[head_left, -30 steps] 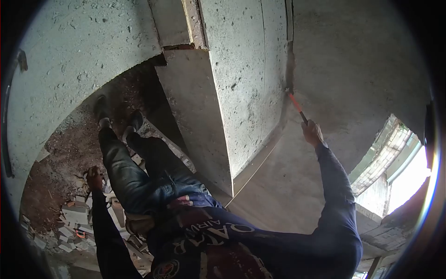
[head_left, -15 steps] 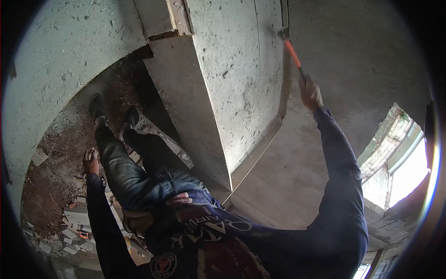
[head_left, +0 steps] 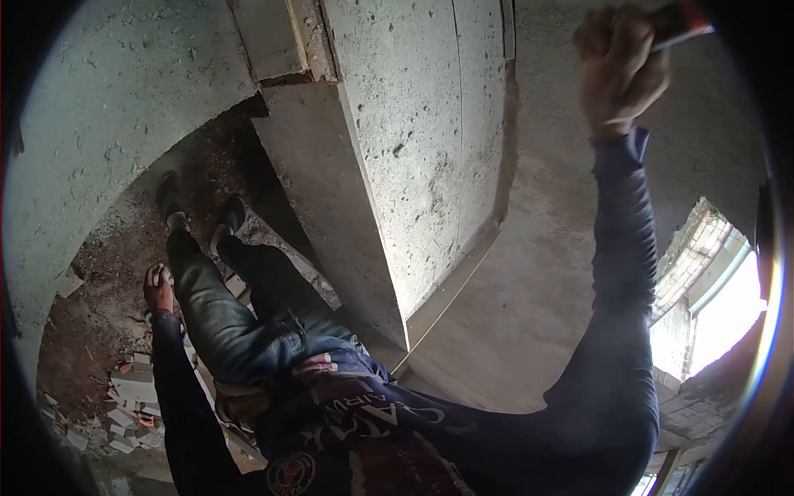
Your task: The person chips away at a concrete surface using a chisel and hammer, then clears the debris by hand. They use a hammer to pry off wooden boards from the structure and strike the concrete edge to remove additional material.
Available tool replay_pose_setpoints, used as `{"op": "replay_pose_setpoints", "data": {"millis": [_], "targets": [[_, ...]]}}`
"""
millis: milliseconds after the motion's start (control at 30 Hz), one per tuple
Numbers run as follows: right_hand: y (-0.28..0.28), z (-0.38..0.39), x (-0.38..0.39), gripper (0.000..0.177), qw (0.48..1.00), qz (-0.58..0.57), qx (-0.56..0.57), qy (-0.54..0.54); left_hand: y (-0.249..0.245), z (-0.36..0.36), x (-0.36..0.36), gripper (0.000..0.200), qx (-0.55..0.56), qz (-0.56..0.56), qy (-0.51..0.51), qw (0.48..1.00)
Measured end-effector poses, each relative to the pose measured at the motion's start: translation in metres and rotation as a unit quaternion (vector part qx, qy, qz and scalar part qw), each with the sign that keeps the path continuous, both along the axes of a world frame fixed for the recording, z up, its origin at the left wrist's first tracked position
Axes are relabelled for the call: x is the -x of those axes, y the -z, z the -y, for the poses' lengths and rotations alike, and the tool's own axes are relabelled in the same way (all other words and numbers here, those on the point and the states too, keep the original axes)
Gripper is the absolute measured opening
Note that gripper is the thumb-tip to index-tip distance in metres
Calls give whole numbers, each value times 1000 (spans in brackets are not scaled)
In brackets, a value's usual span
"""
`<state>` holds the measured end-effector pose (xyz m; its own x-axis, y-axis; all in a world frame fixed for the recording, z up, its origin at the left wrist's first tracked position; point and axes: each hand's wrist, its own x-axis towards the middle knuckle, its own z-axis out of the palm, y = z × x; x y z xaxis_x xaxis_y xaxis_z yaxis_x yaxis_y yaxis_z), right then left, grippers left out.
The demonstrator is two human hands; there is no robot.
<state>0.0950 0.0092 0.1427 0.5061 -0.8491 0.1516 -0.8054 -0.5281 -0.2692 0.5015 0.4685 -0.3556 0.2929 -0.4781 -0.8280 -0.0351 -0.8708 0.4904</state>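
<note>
One red-and-black tool [head_left: 680,24] tight in right hand [head_left: 622,70], two legs [head_left: 213,302] beside left hand [head_left: 159,289], its fingers' hold unclear

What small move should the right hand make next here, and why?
Probably swing the red-and-black tool toward the joint beside the pitted concrete: the right hand grips it firmly, raised and clear of that joint.

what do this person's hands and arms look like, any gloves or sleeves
No gloves show on the right hand or left hand. Both arms wear long, dark navy sleeves; the right sleeve bunches in creases below its cuff, the left sleeve looks nearly black in shadow.
</note>
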Motion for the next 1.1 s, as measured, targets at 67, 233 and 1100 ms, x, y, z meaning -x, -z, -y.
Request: {"op": "replay_pose_setpoints", "data": {"millis": [67, 233, 1100], "targets": [[13, -60, 86, 28, 977, -191, -7, 95, 1, -11, -6, 28, -5, -39, -14, 999], [-26, -150, 201, 47, 809, -473, -237, 258, 18, -94, -24, 22, -29, 32, 41, 998], [-53, 37, -93, 40, 991, 64, -108, 35, 38, -56, -15, 24, 12, 32, 93, 995]]}}
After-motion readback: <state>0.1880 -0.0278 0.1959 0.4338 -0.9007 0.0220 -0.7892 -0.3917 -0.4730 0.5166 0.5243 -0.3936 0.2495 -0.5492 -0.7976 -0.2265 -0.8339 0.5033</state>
